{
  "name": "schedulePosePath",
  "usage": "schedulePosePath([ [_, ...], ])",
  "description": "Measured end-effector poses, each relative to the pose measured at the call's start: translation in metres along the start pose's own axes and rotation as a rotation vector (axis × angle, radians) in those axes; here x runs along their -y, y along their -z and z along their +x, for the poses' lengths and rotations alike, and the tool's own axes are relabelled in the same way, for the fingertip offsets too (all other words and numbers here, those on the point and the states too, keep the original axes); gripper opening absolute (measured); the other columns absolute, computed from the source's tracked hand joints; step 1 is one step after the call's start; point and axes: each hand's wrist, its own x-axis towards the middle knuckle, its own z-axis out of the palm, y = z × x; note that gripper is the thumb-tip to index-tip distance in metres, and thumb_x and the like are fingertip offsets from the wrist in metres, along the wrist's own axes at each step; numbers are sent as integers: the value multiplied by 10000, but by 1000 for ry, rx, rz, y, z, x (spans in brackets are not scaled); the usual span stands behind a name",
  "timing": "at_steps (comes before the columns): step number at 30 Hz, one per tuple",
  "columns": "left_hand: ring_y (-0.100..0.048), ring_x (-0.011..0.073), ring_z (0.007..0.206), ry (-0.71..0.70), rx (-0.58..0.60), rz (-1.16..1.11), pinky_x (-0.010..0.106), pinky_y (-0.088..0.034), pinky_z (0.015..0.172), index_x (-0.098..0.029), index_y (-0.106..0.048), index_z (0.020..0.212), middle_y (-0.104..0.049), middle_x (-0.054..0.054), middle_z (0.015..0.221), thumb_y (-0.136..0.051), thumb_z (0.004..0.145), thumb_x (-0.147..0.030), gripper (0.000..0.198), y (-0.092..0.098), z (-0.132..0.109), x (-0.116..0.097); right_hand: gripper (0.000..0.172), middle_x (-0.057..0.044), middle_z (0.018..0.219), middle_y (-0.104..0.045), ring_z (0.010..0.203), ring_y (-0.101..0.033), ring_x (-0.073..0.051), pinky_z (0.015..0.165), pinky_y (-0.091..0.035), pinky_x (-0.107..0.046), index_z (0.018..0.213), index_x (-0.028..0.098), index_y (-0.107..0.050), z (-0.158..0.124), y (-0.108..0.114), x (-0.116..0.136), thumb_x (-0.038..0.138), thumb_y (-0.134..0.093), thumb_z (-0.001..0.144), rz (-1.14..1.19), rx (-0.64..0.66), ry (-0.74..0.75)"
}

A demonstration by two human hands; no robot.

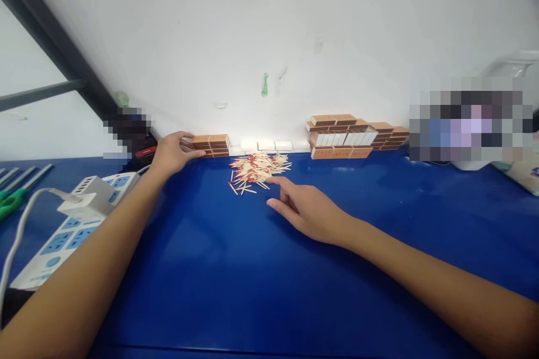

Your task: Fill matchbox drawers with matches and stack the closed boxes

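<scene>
My left hand (172,152) is at the left end of a short stack of matchboxes (218,146) against the wall. Its thumb lies along the front and its fingers curve round the end, gripping the stack. A loose heap of red-tipped matches (259,168) lies on the blue table, a few strays at its front. My right hand (309,210) hovers near the heap's right front edge, thumb and index finger apart, nothing visible between them. Behind the heap, small white box trays (266,146) line the wall.
Right of the heap stands a larger stack of matchboxes (341,152), with white trays (347,138) in it. A white power strip (63,244) with a plugged-in cable lies left, beside green-handled scissors (12,201). Blurred items (467,126) stand at the right. The blue tabletop (252,291) meets the wall.
</scene>
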Motion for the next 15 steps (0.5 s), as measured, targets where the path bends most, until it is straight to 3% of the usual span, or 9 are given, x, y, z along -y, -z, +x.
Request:
schedulePosePath([
  [4,-756,249,792,-11,3,5,340,-577,775,-205,-599,1069,-757,28,800,-940,595,-317,594,-6,0,2,439,-25,843,-712,719,-632,-190,648,-411,-301,1444,156,-491,0,-2,-1,387,-475,1071,-21,-1,8],
  [9,-756,253,792,-41,-14,57,328,-550,756,-246,-466,1142,-747,0,789,-908,669,-325,653,-9,-3,1,426,-23,830,-706,710,-623,-185,650,-400,-296,1427,156,-501,1,-3,-2,385,-483,1068,-39,-1,16],
  [15,-752,289,930,-2,11,227,380,-526,856,-258,-443,1156,-775,33,863,-858,760,-383,587,-12,-8,-5,417,-23,824,-705,697,-610,-177,643,-393,-293,1418,156,-519,0,-2,-2,374,-493,1063,-45,5,17],
])
